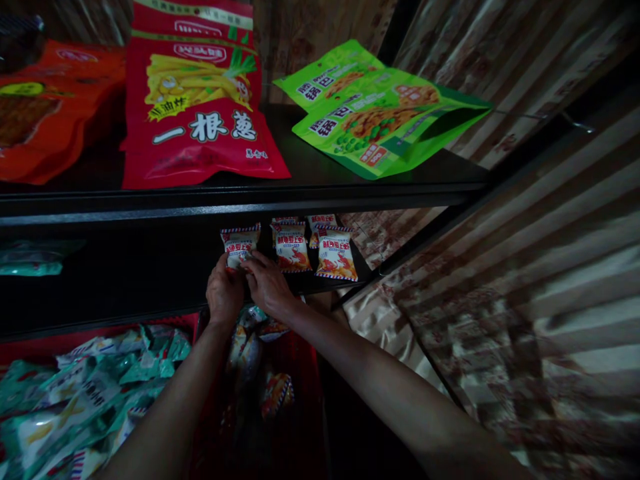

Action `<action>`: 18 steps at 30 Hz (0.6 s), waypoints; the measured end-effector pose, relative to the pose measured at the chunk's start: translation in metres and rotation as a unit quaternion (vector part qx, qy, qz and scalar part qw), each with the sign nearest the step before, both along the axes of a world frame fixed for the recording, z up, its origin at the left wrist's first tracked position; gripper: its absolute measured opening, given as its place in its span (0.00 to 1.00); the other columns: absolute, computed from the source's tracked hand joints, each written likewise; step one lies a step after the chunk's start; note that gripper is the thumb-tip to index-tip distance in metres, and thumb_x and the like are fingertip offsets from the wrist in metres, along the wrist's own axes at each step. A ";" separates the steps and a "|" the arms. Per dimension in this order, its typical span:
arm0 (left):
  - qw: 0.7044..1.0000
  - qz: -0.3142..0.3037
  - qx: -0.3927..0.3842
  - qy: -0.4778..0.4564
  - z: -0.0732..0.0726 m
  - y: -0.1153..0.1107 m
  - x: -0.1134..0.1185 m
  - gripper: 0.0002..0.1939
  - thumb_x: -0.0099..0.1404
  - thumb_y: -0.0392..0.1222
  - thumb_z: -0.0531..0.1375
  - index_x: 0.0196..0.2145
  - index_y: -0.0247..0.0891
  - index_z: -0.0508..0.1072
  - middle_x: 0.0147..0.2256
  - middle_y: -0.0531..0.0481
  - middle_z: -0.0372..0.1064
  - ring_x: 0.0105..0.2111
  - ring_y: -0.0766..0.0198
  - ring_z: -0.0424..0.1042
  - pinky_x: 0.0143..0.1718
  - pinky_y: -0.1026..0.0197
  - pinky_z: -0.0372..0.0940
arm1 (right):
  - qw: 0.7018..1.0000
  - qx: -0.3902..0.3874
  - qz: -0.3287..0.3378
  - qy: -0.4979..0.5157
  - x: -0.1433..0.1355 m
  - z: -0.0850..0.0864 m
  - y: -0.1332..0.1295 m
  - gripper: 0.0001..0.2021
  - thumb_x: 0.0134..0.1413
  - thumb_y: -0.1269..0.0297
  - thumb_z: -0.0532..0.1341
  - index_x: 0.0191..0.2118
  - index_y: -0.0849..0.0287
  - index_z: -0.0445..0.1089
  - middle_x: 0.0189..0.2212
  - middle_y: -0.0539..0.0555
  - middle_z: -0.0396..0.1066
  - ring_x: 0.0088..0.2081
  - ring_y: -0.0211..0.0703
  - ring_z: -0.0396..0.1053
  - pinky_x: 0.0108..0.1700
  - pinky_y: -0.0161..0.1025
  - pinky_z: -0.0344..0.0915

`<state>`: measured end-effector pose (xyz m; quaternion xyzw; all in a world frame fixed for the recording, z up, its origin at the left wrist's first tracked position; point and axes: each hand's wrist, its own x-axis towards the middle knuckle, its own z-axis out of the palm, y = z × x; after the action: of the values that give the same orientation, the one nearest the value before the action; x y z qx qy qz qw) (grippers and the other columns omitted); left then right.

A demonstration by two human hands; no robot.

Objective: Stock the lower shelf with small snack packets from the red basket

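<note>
Both of my hands are at a small white-and-orange snack packet [241, 240] on the lower black shelf [150, 287]. My left hand [225, 293] grips its lower left side, fingers curled against it. My right hand [267, 283] presses its lower right side with bent fingers. The packet stands with its printed front towards me; its bottom is hidden behind my hands. To its right stand matching packets, one snack packet [291, 248] close by and another snack packet [336, 253] nearer the shelf's end, with more behind them.
Above, the upper shelf [280, 190] carries red bags [200, 100], green bags [390, 120] and an orange bag [75, 113]. Below stand a red crate [193, 323] of teal packets and a red crate [313, 400] with loose snack packets. A patterned curtain [550, 280] hangs at right.
</note>
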<state>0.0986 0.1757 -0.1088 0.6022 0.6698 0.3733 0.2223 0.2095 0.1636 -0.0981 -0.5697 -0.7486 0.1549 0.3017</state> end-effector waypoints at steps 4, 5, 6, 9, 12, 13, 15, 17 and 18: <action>0.999 0.019 0.008 -0.049 0.003 0.003 0.003 0.22 0.61 0.39 0.53 0.54 0.37 0.65 0.46 0.43 0.71 0.47 0.58 0.69 0.47 0.57 0.64 | 1.000 0.024 -0.006 0.012 0.001 0.002 0.005 0.16 0.54 0.75 0.51 0.48 0.61 0.67 0.55 0.60 0.62 0.59 0.44 0.57 0.60 0.44 0.56; 0.998 0.021 0.013 -0.064 0.003 0.005 0.003 0.22 0.61 0.39 0.53 0.53 0.38 0.65 0.46 0.44 0.71 0.46 0.58 0.69 0.47 0.58 0.64 | 0.999 0.032 -0.007 0.018 0.002 0.002 0.007 0.17 0.54 0.75 0.51 0.48 0.60 0.67 0.54 0.59 0.63 0.59 0.43 0.57 0.60 0.44 0.56; 0.996 0.020 0.019 -0.080 0.002 0.007 0.003 0.22 0.60 0.40 0.53 0.53 0.38 0.65 0.46 0.45 0.71 0.46 0.59 0.69 0.46 0.58 0.65 | 0.999 0.037 -0.008 0.026 0.001 0.002 0.008 0.17 0.54 0.76 0.51 0.47 0.59 0.67 0.53 0.58 0.64 0.59 0.43 0.57 0.60 0.44 0.55; 0.990 0.021 0.032 -0.138 -0.003 0.013 0.002 0.21 0.60 0.39 0.54 0.52 0.37 0.66 0.46 0.44 0.71 0.44 0.60 0.70 0.45 0.60 0.66 | 0.997 0.045 -0.013 0.060 0.000 0.002 0.010 0.18 0.52 0.76 0.51 0.48 0.57 0.65 0.52 0.55 0.66 0.57 0.41 0.59 0.60 0.44 0.56; 0.981 0.034 0.032 -0.187 -0.009 0.020 0.000 0.22 0.59 0.37 0.53 0.52 0.37 0.65 0.45 0.44 0.71 0.43 0.61 0.71 0.44 0.60 0.67 | 0.993 0.028 -0.046 0.109 -0.003 0.003 0.012 0.19 0.53 0.74 0.52 0.52 0.58 0.62 0.53 0.57 0.65 0.55 0.42 0.62 0.58 0.44 0.58; 0.978 0.037 0.032 -0.202 -0.011 0.023 -0.001 0.22 0.59 0.37 0.53 0.52 0.36 0.65 0.45 0.44 0.71 0.42 0.62 0.71 0.44 0.61 0.67 | 0.989 0.013 -0.062 0.131 -0.004 0.002 0.013 0.20 0.54 0.72 0.53 0.53 0.59 0.60 0.53 0.58 0.66 0.54 0.43 0.63 0.58 0.44 0.59; 0.972 0.040 0.035 -0.231 -0.012 0.027 -0.001 0.22 0.58 0.35 0.53 0.52 0.36 0.65 0.45 0.44 0.71 0.42 0.62 0.71 0.44 0.61 0.67 | 0.978 -0.032 -0.094 0.181 -0.007 -0.001 0.015 0.20 0.56 0.68 0.54 0.55 0.61 0.58 0.52 0.60 0.67 0.52 0.44 0.66 0.55 0.43 0.61; 0.962 0.035 0.039 -0.268 -0.013 0.030 -0.001 0.22 0.57 0.34 0.54 0.51 0.35 0.65 0.44 0.44 0.71 0.40 0.64 0.72 0.43 0.62 0.67 | 0.963 -0.076 -0.122 0.229 -0.008 -0.007 0.020 0.21 0.57 0.63 0.54 0.56 0.61 0.58 0.50 0.60 0.68 0.49 0.43 0.69 0.51 0.42 0.64; 0.956 0.031 0.040 -0.289 -0.012 0.031 -0.001 0.23 0.57 0.34 0.54 0.51 0.35 0.66 0.43 0.45 0.71 0.39 0.64 0.72 0.42 0.62 0.67 | 0.959 -0.082 -0.130 0.239 -0.009 -0.011 0.022 0.21 0.57 0.62 0.54 0.55 0.60 0.58 0.49 0.60 0.69 0.48 0.43 0.70 0.49 0.42 0.66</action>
<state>0.0978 0.2070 -0.1213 0.4558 0.5799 0.5644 0.3708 0.2004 0.1855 -0.1089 -0.6314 -0.5585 0.3068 0.4420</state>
